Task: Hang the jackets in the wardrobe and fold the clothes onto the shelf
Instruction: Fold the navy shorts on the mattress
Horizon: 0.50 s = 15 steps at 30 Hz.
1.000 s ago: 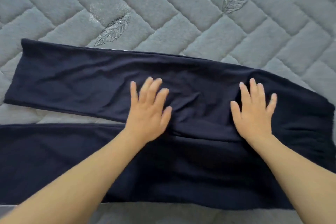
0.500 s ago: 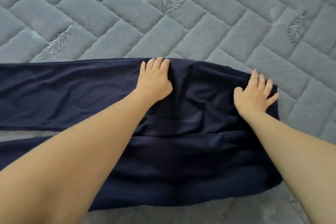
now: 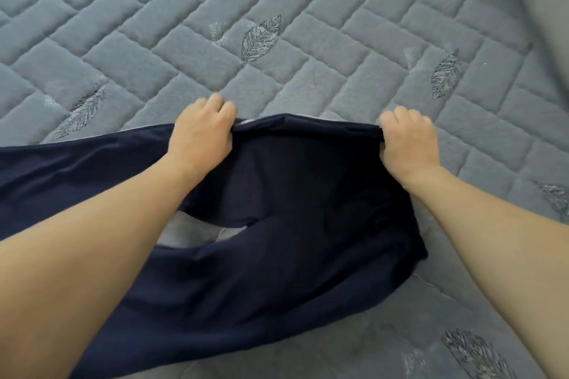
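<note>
navy trousers lay on a grey quilted bedspread stitched with leaves; left hand and right hand each curled tight around the far edge, soft cloth sagging between.

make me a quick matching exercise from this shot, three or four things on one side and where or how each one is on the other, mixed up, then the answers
Things:
1. left hand
2. right hand
3. trousers
4. quilt

States:
A. grey, stitched in blocks with leaf patterns
B. dark navy, far edge lifted
C. grips the far edge at its right corner
D. grips the far edge nearer the middle, where the legs run off to the left

Pairs: 1-D, 2-C, 3-B, 4-A
</note>
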Each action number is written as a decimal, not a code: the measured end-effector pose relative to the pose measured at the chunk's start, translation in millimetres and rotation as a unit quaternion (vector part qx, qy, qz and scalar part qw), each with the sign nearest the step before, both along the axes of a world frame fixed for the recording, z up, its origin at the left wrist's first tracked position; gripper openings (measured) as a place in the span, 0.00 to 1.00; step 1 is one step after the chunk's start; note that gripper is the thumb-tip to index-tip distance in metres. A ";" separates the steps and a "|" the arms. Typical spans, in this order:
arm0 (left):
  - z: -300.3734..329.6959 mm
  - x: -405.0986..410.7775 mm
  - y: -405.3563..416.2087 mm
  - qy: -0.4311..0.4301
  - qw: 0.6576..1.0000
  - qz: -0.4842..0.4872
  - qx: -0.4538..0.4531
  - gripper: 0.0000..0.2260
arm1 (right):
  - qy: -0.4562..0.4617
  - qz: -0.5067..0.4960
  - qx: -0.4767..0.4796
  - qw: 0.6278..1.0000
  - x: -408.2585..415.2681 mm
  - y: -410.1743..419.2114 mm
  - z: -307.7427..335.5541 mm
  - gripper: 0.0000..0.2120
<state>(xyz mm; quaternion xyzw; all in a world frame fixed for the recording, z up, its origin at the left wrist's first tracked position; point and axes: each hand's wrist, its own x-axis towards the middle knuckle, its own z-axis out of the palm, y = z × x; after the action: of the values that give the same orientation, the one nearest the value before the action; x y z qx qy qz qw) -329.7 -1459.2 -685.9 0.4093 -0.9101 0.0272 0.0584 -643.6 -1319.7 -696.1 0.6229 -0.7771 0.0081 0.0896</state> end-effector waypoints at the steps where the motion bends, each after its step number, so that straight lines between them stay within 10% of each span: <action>1: 4.7 10.2 16.2 -0.003 0.999 -0.040 0.010 0.05 | 0.004 0.026 -0.005 1.000 1.9 11.9 3.9 0.08; 8: 19.9 77.4 177.5 -0.107 0.965 -0.198 0.134 0.06 | 0.005 0.073 0.120 0.990 37.7 139.4 11.4 0.14; 15: -31.4 75.0 270.8 -0.324 0.895 -0.078 0.297 0.18 | -0.027 -0.136 0.352 0.925 81.1 197.7 -1.4 0.17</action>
<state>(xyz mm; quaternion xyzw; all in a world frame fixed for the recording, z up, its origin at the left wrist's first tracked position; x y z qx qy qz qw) -254.7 -1188.3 -717.3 0.3041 -0.8734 -0.1175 -0.3618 -562.5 -1122.0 -697.5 0.5018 -0.8095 -0.2616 -0.1565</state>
